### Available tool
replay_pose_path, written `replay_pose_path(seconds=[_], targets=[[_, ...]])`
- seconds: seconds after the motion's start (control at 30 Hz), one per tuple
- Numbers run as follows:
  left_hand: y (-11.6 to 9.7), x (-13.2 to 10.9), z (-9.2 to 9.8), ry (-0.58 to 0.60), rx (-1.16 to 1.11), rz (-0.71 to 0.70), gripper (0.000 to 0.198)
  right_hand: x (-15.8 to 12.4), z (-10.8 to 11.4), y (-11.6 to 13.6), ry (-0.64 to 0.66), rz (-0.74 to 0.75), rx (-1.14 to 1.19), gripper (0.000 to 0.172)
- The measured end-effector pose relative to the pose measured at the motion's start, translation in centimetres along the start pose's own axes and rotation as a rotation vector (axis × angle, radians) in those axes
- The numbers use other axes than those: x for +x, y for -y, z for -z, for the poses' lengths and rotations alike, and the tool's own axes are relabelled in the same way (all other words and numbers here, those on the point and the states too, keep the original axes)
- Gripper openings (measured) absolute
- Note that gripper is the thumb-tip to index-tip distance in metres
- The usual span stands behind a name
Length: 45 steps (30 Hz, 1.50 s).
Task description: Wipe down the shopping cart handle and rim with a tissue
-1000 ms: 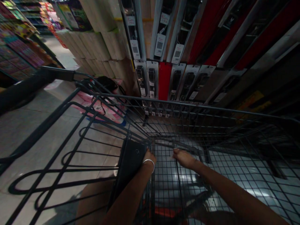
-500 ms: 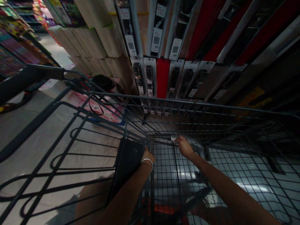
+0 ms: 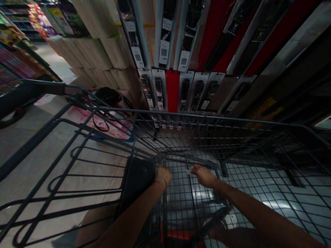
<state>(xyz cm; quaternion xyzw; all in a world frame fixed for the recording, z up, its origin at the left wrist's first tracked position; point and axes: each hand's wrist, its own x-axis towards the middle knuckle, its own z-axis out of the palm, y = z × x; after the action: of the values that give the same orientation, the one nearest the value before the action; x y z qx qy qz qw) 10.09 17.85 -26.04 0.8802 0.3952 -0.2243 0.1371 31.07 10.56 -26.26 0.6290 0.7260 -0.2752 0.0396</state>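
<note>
Metal cart (image 3: 219, 118): dark grid, open-topped
Right hand (image 3: 204, 176): pinching small white scrap (image 3: 189, 172)
Left hand (image 3: 162, 175): curled by flat black panel (image 3: 138, 175), hold unclear

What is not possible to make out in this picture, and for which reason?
In the head view:
Pale scrap in the right hand: too small and blurred to identify.
Fingertips of the left hand: hidden by the hand itself.
Cart handle: the rest cut off by the left edge.
Print on the tags: too small and blurred.
</note>
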Motion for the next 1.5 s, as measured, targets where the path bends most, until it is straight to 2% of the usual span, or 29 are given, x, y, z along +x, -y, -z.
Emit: replay_pose_path(seconds=[0.1,0.17,0.27,0.37,0.6,0.87,1.0,1.2,1.37,1.5], targets=[[-0.8,0.7,0.7,0.019,0.06,-0.021,0.024,0.9,1.4,-0.8,-0.081,0.0,-0.045,0.042],[-1.3,1.3,0.9,-0.012,0.062,-0.034,0.024,1.8,1.9,-1.4,-0.143,-0.07,-0.054,0.042],[-2.2,2.4,0.6,-0.077,0.032,-0.041,0.045,3.0,1.7,-2.2,-0.183,-0.205,-0.027,0.043],[-3.6,3.8,-0.8,-0.115,0.004,-0.026,0.06,3.9,0.9,-2.5,-0.201,-0.271,-0.006,0.044],[-6.6,5.3,-4.6,-0.158,0.034,0.103,0.057,3.7,0.3,-2.3,-0.198,-0.183,-0.015,0.043],[-6.8,5.5,-6.0,-0.222,0.054,0.103,0.054,0.0,-1.2,-1.6,-0.156,-0.107,0.06,0.044],[-7.1,5.7,-6.4,-0.245,0.053,0.109,0.052,-1.1,-0.1,-2.0,-0.084,-0.06,0.02,0.041],[-7.2,5.9,-6.7,-0.258,0.058,0.117,0.053,0.8,3.4,-3.9,-0.255,-0.154,-0.033,0.04],[-7.1,5.8,-6.8,-0.249,0.066,0.124,0.053,2.6,2.1,-4.5,-0.219,-0.212,-0.011,0.044],[-7.1,5.7,-6.4,-0.236,0.064,0.123,0.051,2.6,1.0,-4.7,-0.222,-0.184,0.029,0.042]])
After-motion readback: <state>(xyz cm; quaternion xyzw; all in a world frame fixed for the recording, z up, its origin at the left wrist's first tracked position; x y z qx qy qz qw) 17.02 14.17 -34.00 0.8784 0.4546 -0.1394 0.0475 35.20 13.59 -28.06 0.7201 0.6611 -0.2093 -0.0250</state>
